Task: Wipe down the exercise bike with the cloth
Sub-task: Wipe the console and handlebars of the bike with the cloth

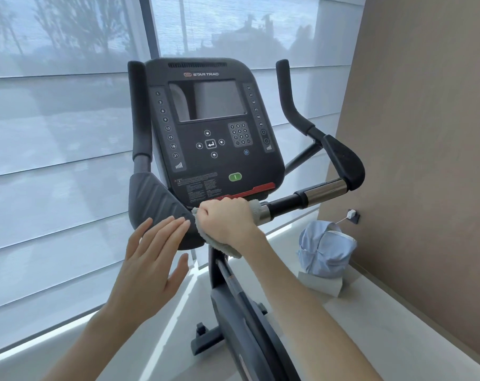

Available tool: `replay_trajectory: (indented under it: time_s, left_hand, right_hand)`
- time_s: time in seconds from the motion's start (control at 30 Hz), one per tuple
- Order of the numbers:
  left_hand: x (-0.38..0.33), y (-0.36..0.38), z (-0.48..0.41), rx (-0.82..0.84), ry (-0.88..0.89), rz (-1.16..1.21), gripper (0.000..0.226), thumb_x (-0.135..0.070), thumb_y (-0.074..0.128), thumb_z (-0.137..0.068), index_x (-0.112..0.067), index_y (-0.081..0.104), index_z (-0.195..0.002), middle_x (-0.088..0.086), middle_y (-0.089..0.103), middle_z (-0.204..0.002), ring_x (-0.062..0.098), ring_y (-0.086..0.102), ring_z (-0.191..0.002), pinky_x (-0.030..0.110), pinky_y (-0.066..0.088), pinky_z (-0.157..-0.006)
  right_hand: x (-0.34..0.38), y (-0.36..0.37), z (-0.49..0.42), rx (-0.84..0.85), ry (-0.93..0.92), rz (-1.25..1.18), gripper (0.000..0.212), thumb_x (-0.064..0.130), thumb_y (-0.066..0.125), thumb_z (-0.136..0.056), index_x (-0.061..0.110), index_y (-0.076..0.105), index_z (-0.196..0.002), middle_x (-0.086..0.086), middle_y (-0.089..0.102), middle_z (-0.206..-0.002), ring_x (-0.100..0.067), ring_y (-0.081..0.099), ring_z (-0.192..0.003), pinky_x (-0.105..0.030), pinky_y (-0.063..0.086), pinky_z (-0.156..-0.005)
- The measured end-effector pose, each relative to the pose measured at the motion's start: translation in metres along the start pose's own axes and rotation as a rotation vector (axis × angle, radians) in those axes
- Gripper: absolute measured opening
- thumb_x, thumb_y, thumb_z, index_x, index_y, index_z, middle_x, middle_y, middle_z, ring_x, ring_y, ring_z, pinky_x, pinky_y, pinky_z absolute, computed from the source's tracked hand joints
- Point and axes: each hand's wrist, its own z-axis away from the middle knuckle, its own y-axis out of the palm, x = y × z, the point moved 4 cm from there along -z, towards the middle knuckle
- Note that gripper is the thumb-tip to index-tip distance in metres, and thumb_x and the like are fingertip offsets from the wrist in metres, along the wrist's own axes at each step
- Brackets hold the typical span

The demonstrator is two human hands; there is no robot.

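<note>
Grey cloth: wrapped round the handlebar of the exercise bike, just under the lower edge of the console, with a flap hanging below the fist.
Right hand: fingers curled tight round cloth and bar together, knuckles up.
Left hand: fingers straight and slightly spread, holding nothing, at the lower edge of the left arm pad; I cannot tell whether they touch it.
Step in hand: probably rubbing the middle of the bar.
Doing it well: close the cloth all round the bar and slide outward toward the chrome sleeve in one long pass, twisting the wrist so the underside gets wiped too.
Steadying: laying the free palm on the pad would likely stop the bars rocking.
Watch for: the loose flap bunching or slipping out, and the green button just above, which a stray knuckle might press.
</note>
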Motion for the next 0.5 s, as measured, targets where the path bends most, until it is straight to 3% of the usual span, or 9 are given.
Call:
replay_trajectory:
  time_s: [0.07, 0.17, 0.3, 0.4, 0.5]
  left_hand:
    - [0.001, -0.001, 0.000, -0.017, -0.008, 0.008, 0.045, -0.026, 0.045, -0.092, -0.001, 0.054, -0.128, 0.012, 0.057, -0.131, 0.025, 0.047, -0.125, 0.051, 0.031, -0.109]
    - [0.000, 0.003, -0.003, -0.015, 0.001, 0.017, 0.045, -0.026, 0.045, -0.091, -0.002, 0.052, -0.129, 0.012, 0.057, -0.130, 0.025, 0.047, -0.125, 0.051, 0.030, -0.110]
    - [-0.001, 0.009, -0.003, 0.007, 0.016, 0.017, 0.045, -0.024, 0.047, -0.091, -0.001, 0.054, -0.129, 0.011, 0.057, -0.131, 0.024, 0.046, -0.127, 0.048, 0.027, -0.113]
    - [0.001, 0.010, -0.001, 0.019, 0.028, 0.013, 0.045, -0.024, 0.047, -0.091, -0.001, 0.054, -0.130, 0.010, 0.056, -0.132, 0.023, 0.046, -0.127, 0.047, 0.026, -0.114]
    - [0.004, 0.008, 0.001, 0.019, 0.040, -0.002, 0.044, -0.023, 0.046, -0.092, -0.001, 0.054, -0.129, 0.009, 0.057, -0.131, 0.023, 0.046, -0.127, 0.049, 0.028, -0.112]
  right_hand:
    - [0.010, 0.001, 0.018, -0.317, 0.034, -0.033, 0.037, 0.035, 0.030, -0.095, 0.021, 0.053, -0.070, 0.002, 0.057, -0.059, -0.017, 0.047, -0.053, -0.033, 0.041, -0.065]
    - [0.000, 0.010, 0.041, -0.663, -0.096, -0.120, 0.037, 0.035, 0.038, -0.097, 0.017, 0.070, -0.091, 0.000, 0.069, -0.075, -0.017, 0.058, -0.068, -0.032, 0.045, -0.071]
    - [-0.030, 0.017, 0.047, -0.842, -0.304, -0.040, 0.030, 0.029, 0.041, -0.096, 0.015, 0.066, -0.105, -0.005, 0.071, -0.095, -0.025, 0.062, -0.082, -0.038, 0.045, -0.080]
    - [-0.060, 0.019, 0.046, -0.905, -0.288, -0.015, 0.026, 0.027, 0.038, -0.097, 0.014, 0.058, -0.108, -0.007, 0.070, -0.097, -0.026, 0.062, -0.083, -0.038, 0.044, -0.080]
    - [-0.097, 0.009, 0.043, -0.900, -0.220, -0.065, 0.035, 0.026, 0.033, -0.098, 0.009, 0.064, -0.103, -0.008, 0.070, -0.089, -0.025, 0.061, -0.077, -0.036, 0.042, -0.076]
